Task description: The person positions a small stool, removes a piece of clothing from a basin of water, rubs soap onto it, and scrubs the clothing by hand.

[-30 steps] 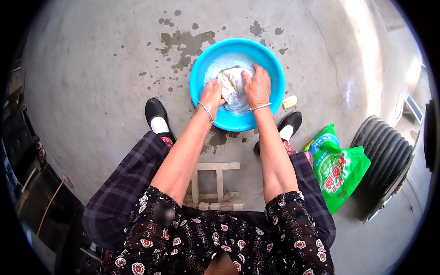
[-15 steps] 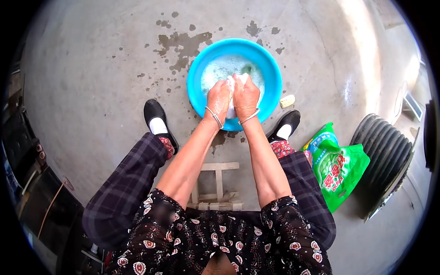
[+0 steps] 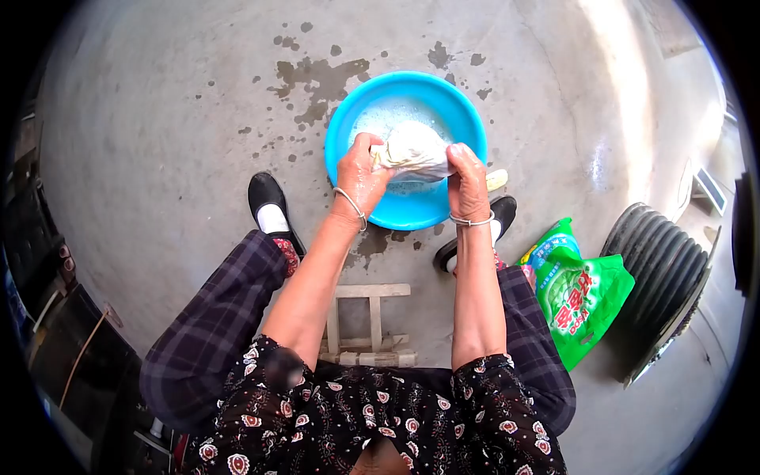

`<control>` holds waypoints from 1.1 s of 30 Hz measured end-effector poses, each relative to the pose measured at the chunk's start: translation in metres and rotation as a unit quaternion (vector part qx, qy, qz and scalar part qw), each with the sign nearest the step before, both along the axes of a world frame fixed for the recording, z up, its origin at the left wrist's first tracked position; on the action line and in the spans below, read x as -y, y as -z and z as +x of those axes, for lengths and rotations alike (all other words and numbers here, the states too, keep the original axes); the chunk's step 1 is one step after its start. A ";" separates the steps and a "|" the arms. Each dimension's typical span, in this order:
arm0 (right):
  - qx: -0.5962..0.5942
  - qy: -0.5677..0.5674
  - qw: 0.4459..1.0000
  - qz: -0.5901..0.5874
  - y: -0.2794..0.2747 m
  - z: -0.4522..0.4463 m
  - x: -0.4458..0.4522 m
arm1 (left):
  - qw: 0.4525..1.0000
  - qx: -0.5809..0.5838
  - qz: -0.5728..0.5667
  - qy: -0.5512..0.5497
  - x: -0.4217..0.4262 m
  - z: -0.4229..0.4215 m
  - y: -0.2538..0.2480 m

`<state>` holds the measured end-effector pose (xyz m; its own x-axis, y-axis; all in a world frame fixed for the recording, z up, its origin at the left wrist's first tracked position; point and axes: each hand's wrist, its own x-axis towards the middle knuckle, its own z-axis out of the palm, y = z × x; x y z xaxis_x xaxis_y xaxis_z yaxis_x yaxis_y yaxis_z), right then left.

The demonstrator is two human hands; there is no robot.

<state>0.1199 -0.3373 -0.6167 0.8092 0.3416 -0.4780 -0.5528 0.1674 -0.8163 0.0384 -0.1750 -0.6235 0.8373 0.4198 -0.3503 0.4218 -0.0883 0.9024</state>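
A wet, pale cloth (image 3: 416, 152) is stretched between my two hands over a blue basin (image 3: 405, 219). Whitish, sudsy water (image 3: 388, 115) shows in the basin behind it. My left hand (image 3: 362, 176) is closed on the cloth's left end, thumb and fingers pinched together. At the right end my right hand (image 3: 469, 184) grips the cloth between thumb and fingers, above the basin's right rim. A bracelet circles each wrist.
A yellowish bar (image 3: 496, 180) lies on the floor just right of the basin. Farther right are a green detergent bag (image 3: 576, 302) and a coil of black hose (image 3: 659, 261). A wooden stool frame (image 3: 375, 317) stands between my legs. Wet patches mark the floor.
Half a second ago my hands were pressed together around the bunched cloth low in the basin. Now they have moved apart, and the cloth is spread between them.
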 end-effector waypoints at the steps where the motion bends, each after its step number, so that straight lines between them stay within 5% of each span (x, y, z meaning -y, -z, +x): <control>1: 0.002 0.007 1.000 0.008 -0.002 -0.003 0.000 | 0.998 -0.005 0.058 -0.008 0.003 -0.002 0.002; 4: 0.018 0.012 1.000 0.014 -0.008 -0.006 -0.002 | 0.989 -0.022 0.145 -0.030 0.007 -0.006 0.009; 10: -0.002 -0.015 0.998 -0.068 -0.014 -0.001 -0.004 | 0.958 -0.003 -0.284 0.033 0.001 -0.016 0.019; 14: 0.044 0.054 0.993 -0.091 -0.018 0.000 0.006 | 0.998 0.049 0.032 -0.004 0.014 -0.017 0.014; 16: 0.053 0.041 0.991 -0.116 -0.022 -0.002 0.009 | 0.961 0.092 0.261 -0.003 0.020 -0.018 0.012; 21: 0.077 -0.119 0.954 -0.265 -0.029 -0.006 0.019 | 0.964 0.101 0.245 -0.003 0.033 -0.029 0.021; 25: 0.107 -0.263 0.855 -0.434 -0.034 -0.008 0.025 | 0.980 0.076 0.182 -0.040 0.029 -0.026 0.019; 33: 0.088 -0.035 0.969 -0.229 -0.045 -0.007 0.018 | 0.992 0.107 0.023 -0.060 0.010 -0.003 -0.017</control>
